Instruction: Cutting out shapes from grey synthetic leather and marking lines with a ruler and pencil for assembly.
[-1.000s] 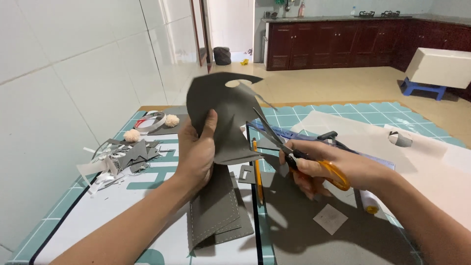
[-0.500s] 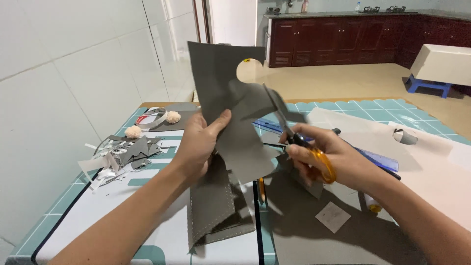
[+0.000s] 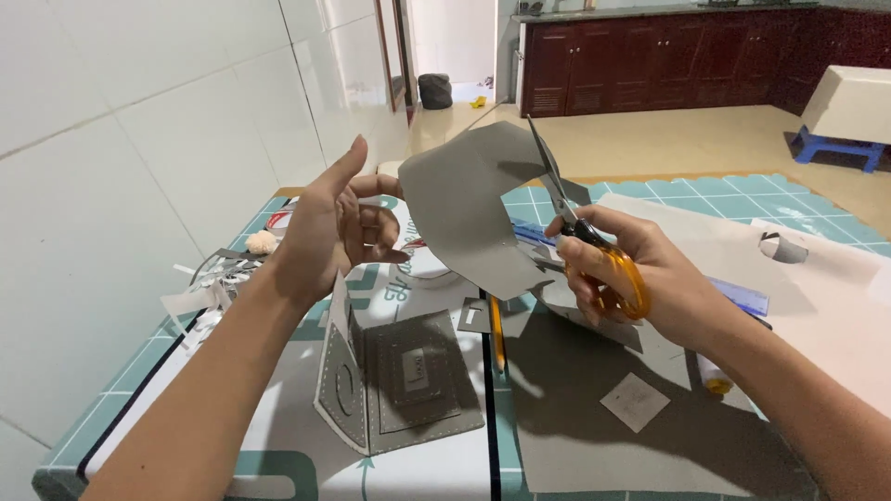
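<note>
At the frame's centre we see the right hand (image 3: 631, 278) gripping orange-handled scissors (image 3: 594, 250), blades up against a grey sheet (image 3: 469, 218) raised above the desk (image 3: 278, 455). The left hand (image 3: 339, 227) is open beside the sheet; whether its fingertips touch it, we cannot tell. Stitched grey pieces (image 3: 399, 380) lie below.

a home, with a craft table set up beside the kitchen: white glossy wall tiles (image 3: 121, 158), dark red-brown wooden kitchen cabinets (image 3: 668, 56), a beige tiled floor (image 3: 668, 139) and a teal gridded cutting mat (image 3: 742, 199).
</note>
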